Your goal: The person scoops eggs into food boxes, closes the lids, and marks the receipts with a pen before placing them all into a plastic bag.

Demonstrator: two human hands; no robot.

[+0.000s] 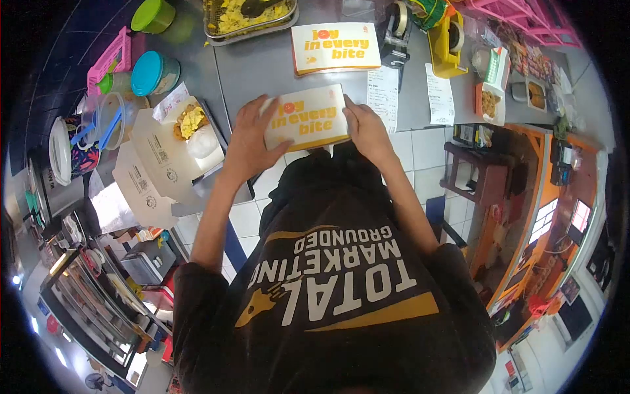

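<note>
A closed white box with orange and yellow lettering point(307, 118) is held between both hands at the front edge of the steel counter. My left hand point(252, 139) wraps round its left side, thumb and fingers on the lid. My right hand point(369, 131) grips its right end. Just behind lies a second closed box with the same lettering point(336, 47). To the left, an open box point(154, 161) shows a rice mound point(205, 142) and food with yellow topping point(191, 121).
Paper receipts point(382, 97) hang over the counter's front edge. Black point(396, 33) and yellow point(448, 46) tape dispensers stand behind them. A metal tray of yellow food point(246, 18) is at the back, a blue-lidded tub point(155, 73) left, a small food carton point(491, 92) right.
</note>
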